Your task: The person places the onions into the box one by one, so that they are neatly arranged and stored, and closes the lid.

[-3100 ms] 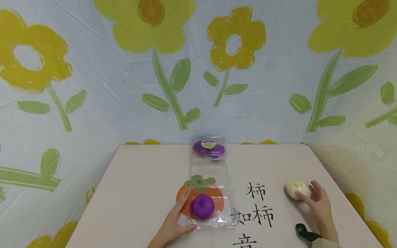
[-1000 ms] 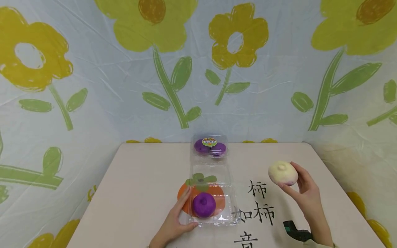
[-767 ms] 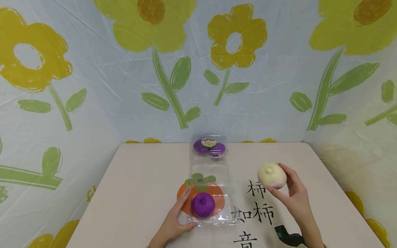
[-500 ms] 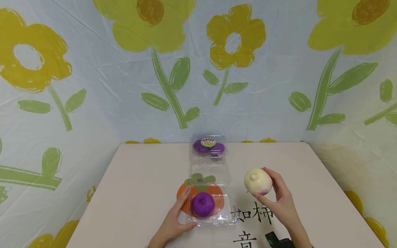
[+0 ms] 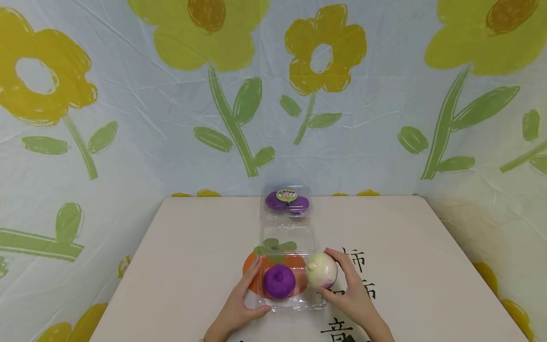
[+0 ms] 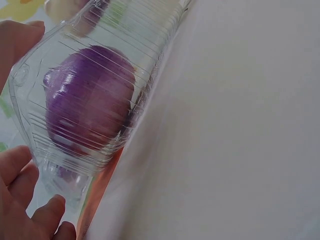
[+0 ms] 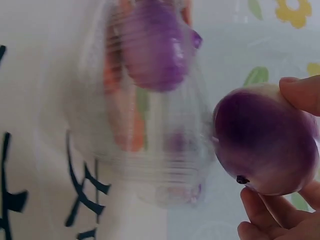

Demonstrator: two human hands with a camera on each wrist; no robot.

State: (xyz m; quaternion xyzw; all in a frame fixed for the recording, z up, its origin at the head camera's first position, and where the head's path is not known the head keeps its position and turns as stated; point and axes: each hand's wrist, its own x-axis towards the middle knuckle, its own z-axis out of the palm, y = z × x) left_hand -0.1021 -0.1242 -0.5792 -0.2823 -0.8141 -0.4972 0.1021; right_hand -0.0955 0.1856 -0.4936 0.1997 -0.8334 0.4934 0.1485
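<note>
My right hand (image 5: 348, 289) grips a white-and-purple onion (image 5: 322, 270) between thumb and fingers at the right side of an open clear plastic box (image 5: 295, 305). In the right wrist view the purple underside of the onion shows a small dark spot, with the thumb (image 7: 302, 95) on one side and fingers on the other. A purple onion (image 5: 279, 281) sits in the left part of the box. My left hand (image 5: 239, 304) holds the box at its near left corner, fingers along the left wall and thumb at the front edge.
The lid (image 5: 287, 237) of the box lies folded back behind it. Farther back stands a second clear box (image 5: 286, 213) with a label and two purple onions. The cloth (image 5: 201, 247) bears an orange persimmon print and black characters. Flowered fabric (image 5: 367, 142) encloses the table.
My right hand has lifted the white-and-purple onion off the right side of the table and carried it left to the box. The left hand has stayed at the box.
</note>
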